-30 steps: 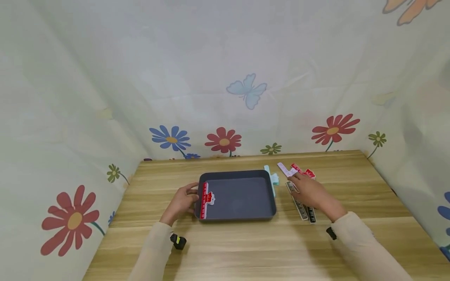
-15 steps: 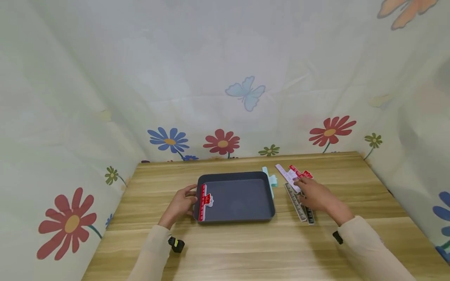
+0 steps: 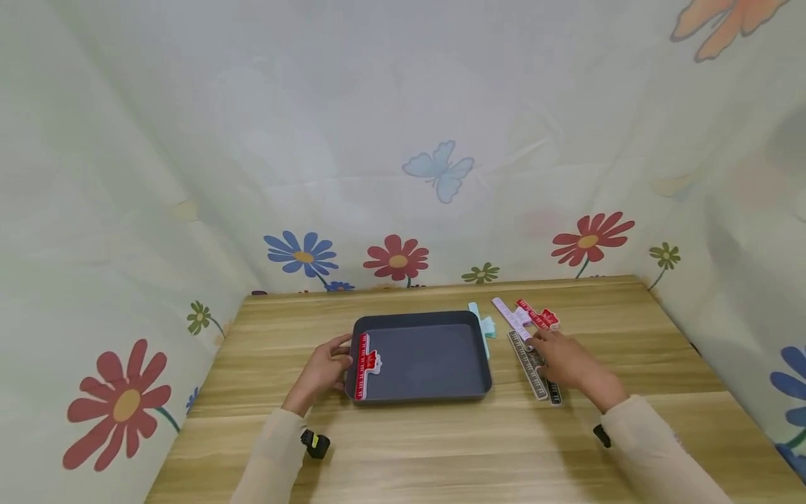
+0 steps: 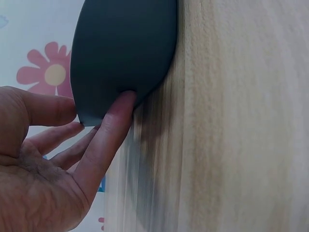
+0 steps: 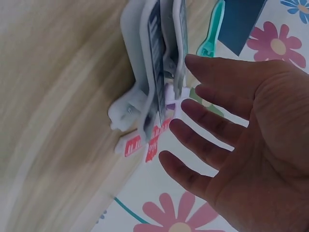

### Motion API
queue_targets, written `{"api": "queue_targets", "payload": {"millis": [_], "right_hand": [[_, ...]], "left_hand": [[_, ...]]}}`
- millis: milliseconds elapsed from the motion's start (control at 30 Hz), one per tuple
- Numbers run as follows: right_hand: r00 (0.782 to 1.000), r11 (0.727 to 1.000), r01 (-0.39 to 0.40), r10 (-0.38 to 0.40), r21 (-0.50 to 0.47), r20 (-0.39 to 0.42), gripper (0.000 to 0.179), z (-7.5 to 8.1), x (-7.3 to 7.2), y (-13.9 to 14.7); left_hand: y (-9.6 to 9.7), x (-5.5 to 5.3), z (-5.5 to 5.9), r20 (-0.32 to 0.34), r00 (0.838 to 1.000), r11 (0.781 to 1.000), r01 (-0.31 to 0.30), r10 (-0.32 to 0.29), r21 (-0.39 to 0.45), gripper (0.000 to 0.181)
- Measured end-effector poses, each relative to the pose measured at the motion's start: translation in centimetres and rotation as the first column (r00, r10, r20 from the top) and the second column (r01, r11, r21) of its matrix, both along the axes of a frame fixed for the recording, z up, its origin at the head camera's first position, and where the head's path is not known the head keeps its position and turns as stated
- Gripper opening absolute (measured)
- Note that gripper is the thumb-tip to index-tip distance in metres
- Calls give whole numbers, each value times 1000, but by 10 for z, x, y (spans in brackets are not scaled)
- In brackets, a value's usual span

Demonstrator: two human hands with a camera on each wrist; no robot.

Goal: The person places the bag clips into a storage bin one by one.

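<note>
Nearest the viewer, two cream sleeves reach forward over the pale wooden tabletop point(image 3: 441, 448), each with a small black device at the wrist. The left hand point(image 3: 321, 369) rests against the near left corner of the shallow dark grey rectangular plastic tray point(image 3: 420, 358), which lies flat at the middle of the tabletop; in the left wrist view its fingers point(image 4: 108, 133) are straight and touch the tray's rounded outer wall point(image 4: 123, 53), curled round nothing. A red and white plastic sealing clip point(image 3: 364, 364) lies inside the tray along its left wall. To the right of the tray the right hand point(image 3: 563, 360) hovers, palm down, over a cluster of long clips; the right wrist view shows its fingers point(image 5: 212, 145) spread and straight, grasping nothing, just above the clips without clearly touching them. Under and just beside that hand lie two long clips with black and white printed scales point(image 3: 535, 374), side by side and running near to far. Beyond the fingertips lie a pale lilac long clip point(image 3: 508, 316) and a red and white clip point(image 3: 539, 316), close together. A light turquoise plastic clip point(image 3: 483, 327) lies along the tray's right outer wall, near its far corner. Behind the tabletop hangs a pale cloth backdrop printed with flowers and butterflies point(image 3: 439, 168).
</note>
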State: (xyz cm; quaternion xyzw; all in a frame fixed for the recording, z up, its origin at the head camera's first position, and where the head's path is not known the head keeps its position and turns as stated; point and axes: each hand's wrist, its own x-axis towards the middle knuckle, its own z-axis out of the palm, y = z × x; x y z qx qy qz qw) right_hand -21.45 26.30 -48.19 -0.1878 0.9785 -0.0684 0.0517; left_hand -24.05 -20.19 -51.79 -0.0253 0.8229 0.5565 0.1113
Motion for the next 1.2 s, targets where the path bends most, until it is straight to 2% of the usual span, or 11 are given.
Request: {"api": "queue_targets", "payload": {"millis": [167, 333, 667, 967, 1200], "right_hand": [[999, 1000, -19, 19, -7, -33, 46, -9, 0, -1], [997, 999, -30, 29, -17, -65, 43, -12, -3, -2], [1000, 998, -10, 11, 59, -15, 45, -14, -4, -4], [999, 998, -7, 9, 65, -38, 46, -18, -2, -4], [1000, 999, 0, 0, 37, -18, 48, -17, 0, -6]], "left_hand": [[0, 1, 2, 6, 1000, 1000, 6, -6, 0, 56], [0, 1, 3, -3, 1000, 1000, 19, -19, 21, 56], [-1, -1, 2, 7, 1000, 1000, 16, -16, -15, 55], [0, -1, 4, 17, 1000, 1000, 19, -18, -7, 54], [-1, -1, 2, 24, 1000, 1000, 9, -9, -13, 54]]}}
